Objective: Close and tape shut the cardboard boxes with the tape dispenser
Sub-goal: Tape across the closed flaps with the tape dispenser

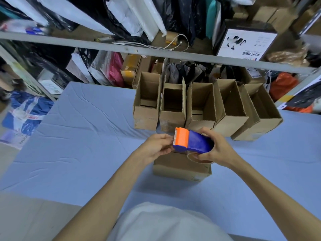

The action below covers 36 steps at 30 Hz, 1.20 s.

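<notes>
One cardboard box [180, 169] with its flaps down sits on the blue table cover [86, 136] at the centre of the frame, directly under both hands. No tape strip shows on the part of its top that is visible, so it looks closed but not yet sealed. The tape dispenser [192, 142] is held over the box's far top edge. Its long axis runs across the frame, with the orange toothed head to the left and the blue body to the right, dipping slightly that way. The brown tape roll [196, 157] shows below the body, close over the box top; whether it touches the cardboard cannot be told.

The right hand [217, 150] wraps the blue body, thumb across the top and fingers curled underneath by the roll, a firm full grip. The left hand [156, 146] meets the orange head from the left, its fingertips pinched together at the toothed edge. It is probably picking up the loose tape end, though no tape can be made out between them. Both hands are equally near the box, which lies just toward the person from the grip, so the coming move likely means drawing tape out and laying it along the flap seam.

Five open boxes [202, 123] stand in a row beyond, upper right of centre, their flaps still up. A grey shelf rail [104, 46] crosses the top of the frame.
</notes>
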Each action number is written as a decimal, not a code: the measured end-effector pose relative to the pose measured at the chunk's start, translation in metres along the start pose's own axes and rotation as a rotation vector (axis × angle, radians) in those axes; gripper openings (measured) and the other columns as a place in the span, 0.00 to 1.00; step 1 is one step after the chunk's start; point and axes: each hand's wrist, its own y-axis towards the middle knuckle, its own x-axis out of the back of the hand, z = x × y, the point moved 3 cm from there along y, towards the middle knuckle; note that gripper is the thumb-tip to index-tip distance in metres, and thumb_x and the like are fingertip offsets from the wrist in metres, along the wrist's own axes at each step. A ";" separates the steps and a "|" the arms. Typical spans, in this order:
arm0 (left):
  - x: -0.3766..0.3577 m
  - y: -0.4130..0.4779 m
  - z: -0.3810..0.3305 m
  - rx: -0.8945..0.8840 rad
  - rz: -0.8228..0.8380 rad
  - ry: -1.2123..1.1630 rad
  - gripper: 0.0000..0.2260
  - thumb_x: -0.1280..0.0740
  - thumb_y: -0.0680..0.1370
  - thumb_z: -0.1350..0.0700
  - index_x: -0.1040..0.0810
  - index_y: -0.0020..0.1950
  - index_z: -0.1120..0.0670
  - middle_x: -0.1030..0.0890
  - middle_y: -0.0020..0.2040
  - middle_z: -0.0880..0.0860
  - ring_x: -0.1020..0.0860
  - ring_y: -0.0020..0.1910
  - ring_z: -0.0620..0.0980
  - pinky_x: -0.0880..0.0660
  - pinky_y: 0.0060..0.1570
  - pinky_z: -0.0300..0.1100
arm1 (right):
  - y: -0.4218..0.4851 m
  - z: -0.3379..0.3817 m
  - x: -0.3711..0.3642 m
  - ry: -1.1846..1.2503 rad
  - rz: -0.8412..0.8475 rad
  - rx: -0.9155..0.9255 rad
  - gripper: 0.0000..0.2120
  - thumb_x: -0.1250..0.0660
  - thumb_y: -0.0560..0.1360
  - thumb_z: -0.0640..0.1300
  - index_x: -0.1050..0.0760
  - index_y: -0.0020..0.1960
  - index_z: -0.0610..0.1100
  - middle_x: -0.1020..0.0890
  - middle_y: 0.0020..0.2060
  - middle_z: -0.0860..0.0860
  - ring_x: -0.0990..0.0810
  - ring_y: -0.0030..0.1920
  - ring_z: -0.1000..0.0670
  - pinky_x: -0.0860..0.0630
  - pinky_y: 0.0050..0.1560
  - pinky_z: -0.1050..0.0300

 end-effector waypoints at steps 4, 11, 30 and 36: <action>0.004 -0.001 -0.002 -0.037 -0.077 0.115 0.05 0.33 0.79 0.57 0.19 0.45 0.55 0.16 0.38 0.50 0.19 0.38 0.42 0.25 0.35 0.32 | 0.001 0.004 -0.001 -0.041 0.000 0.026 0.31 0.22 0.58 0.59 0.30 0.57 0.56 0.23 0.52 0.64 0.23 0.54 0.58 0.21 0.45 0.63; 0.011 -0.003 -0.004 -0.057 -0.195 0.160 0.08 0.32 0.78 0.53 0.17 0.46 0.57 0.17 0.36 0.50 0.20 0.33 0.40 0.26 0.31 0.30 | 0.003 0.010 -0.008 -0.141 -0.044 0.069 0.32 0.28 0.59 0.69 0.33 0.58 0.59 0.26 0.48 0.70 0.25 0.54 0.61 0.25 0.41 0.70; 0.082 -0.034 0.020 -0.194 -0.320 0.267 0.09 0.32 0.78 0.56 0.18 0.44 0.62 0.19 0.36 0.55 0.21 0.37 0.48 0.22 0.42 0.38 | -0.027 0.006 0.003 -0.567 0.105 0.059 0.33 0.27 0.62 0.67 0.29 0.61 0.53 0.19 0.51 0.58 0.25 0.43 0.60 0.34 0.39 0.73; 0.080 -0.036 0.037 -0.182 -0.371 0.210 0.10 0.26 0.73 0.59 0.20 0.46 0.65 0.20 0.36 0.54 0.22 0.34 0.47 0.24 0.38 0.35 | -0.028 0.006 0.001 -0.633 0.127 0.047 0.33 0.27 0.63 0.66 0.29 0.62 0.52 0.18 0.54 0.56 0.21 0.50 0.55 0.38 0.39 0.75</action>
